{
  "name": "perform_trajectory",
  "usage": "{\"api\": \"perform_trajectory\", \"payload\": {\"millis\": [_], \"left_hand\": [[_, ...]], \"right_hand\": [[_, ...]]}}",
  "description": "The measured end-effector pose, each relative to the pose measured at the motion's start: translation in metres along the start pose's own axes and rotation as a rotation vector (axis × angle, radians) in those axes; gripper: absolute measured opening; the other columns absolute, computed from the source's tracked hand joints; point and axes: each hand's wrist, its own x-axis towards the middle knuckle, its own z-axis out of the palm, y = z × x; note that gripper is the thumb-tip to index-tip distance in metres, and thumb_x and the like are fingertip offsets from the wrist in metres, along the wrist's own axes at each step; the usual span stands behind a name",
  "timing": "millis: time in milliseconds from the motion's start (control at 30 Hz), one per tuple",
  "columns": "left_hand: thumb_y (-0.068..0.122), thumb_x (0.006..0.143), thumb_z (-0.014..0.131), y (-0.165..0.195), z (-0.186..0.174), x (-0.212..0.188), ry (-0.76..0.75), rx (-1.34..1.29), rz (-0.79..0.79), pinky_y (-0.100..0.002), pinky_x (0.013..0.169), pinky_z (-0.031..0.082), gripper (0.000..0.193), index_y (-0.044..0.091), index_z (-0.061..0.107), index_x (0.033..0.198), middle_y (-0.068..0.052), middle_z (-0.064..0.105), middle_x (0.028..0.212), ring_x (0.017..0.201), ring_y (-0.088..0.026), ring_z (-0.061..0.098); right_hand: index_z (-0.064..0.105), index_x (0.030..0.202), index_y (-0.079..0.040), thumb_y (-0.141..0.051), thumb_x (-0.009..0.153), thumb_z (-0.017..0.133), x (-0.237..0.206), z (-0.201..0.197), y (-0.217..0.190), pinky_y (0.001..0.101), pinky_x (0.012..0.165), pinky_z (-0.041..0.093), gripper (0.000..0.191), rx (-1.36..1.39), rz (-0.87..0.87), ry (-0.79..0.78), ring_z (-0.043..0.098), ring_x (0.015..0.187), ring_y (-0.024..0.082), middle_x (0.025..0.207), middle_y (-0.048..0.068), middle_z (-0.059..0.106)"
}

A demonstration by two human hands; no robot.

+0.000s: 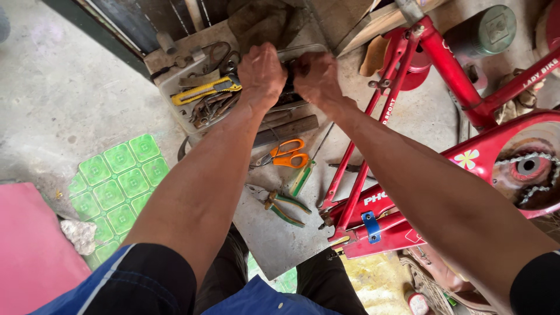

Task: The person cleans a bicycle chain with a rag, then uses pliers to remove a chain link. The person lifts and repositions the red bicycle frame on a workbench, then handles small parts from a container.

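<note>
Clearly both hands are busy over the shallow grey metal tool tray (175, 87) at the top of the view. The left hand (261, 74) is curled into a fist and the right hand (315, 76) is closed beside it, the two nearly touching, both clamped on a small dark part (293, 69) held between them just above the tray's far edge. What that part is cannot be told; the knuckles hide most of it.

The risks, as I judge them, come from the crowding. If the dark part slips while both fists pull or twist on it, a knuckle could strike the loose rusty tools in the tray, or the yellow utility knife (205, 90) lying just left of the left hand. A dropped part would fall among that clutter and be hard to find.

The forearms stretch over the orange-handled scissors (284, 154) and the green-handled pliers (286, 207) lying on the grey metal sheet (274, 239) on the floor; lowering an arm carelessly could catch them. The red bicycle frame (461, 76) lies close on the right, its bare chain and sprocket (528, 166) near the right elbow, so a sudden jerk backward could bring the arm against the teeth.
</note>
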Motion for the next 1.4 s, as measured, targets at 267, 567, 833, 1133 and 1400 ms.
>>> {"api": "perform_trajectory", "payload": {"millis": [267, 567, 833, 1133, 1400], "left_hand": [[0.029, 0.08, 0.076, 0.003, -0.02, -0.017, 0.22, -0.363, -0.216, -0.051, 0.083, 0.056, 0.029, 0.003, 0.074, 0.093, -0.025, 0.073, 0.095, 0.093, -0.044, 0.07], [0.022, 0.086, 0.064, -0.024, -0.059, -0.043, 0.236, -0.542, -0.289, -0.048, 0.082, 0.057, 0.022, 0.006, 0.077, 0.092, -0.019, 0.076, 0.089, 0.088, -0.038, 0.074], [0.023, 0.087, 0.062, -0.042, -0.074, -0.056, 0.175, -0.622, -0.337, -0.046, 0.078, 0.056, 0.024, 0.005, 0.075, 0.097, -0.016, 0.077, 0.082, 0.079, -0.034, 0.074], [0.02, 0.086, 0.072, -0.041, -0.077, -0.05, 0.227, -1.018, -0.33, -0.039, 0.057, 0.05, 0.018, 0.003, 0.073, 0.079, -0.012, 0.071, 0.071, 0.061, -0.022, 0.065], [0.014, 0.089, 0.073, 0.003, -0.13, -0.076, -0.2, -1.64, -0.369, -0.029, 0.044, 0.041, 0.013, 0.005, 0.066, 0.084, -0.002, 0.062, 0.067, 0.052, -0.012, 0.052]], "right_hand": [[0.068, 0.107, 0.0, -0.024, 0.111, 0.058, 0.052, 0.002, 0.004, 0.0366, 0.052, 0.036, 0.026, 1.311, 0.338, -0.254, 0.04, 0.056, 0.016, 0.075, 0.008, 0.055], [0.046, 0.157, -0.014, -0.036, 0.113, 0.045, 0.096, 0.013, -0.039, 0.0521, 0.054, 0.039, 0.049, 0.712, 0.204, -0.72, 0.039, 0.061, 0.026, 0.091, 0.013, 0.059], [0.068, 0.133, -0.013, -0.019, 0.099, 0.061, 0.109, 0.027, -0.056, 0.051, 0.069, 0.056, 0.036, 0.206, -0.299, -0.352, 0.063, 0.09, 0.035, 0.114, 0.017, 0.07], [0.071, 0.116, -0.01, -0.017, 0.109, 0.062, 0.111, -0.001, -0.039, 0.0401, 0.063, 0.039, 0.013, 1.354, 0.294, -0.453, 0.049, 0.064, 0.012, 0.085, 0.002, 0.06], [0.079, 0.105, -0.001, -0.004, 0.097, 0.07, 0.095, -0.14, -0.052, 0.0231, 0.059, 0.058, 0.012, 0.559, 0.287, -0.182, 0.072, 0.067, 0.008, 0.082, 0.009, 0.078]]}}
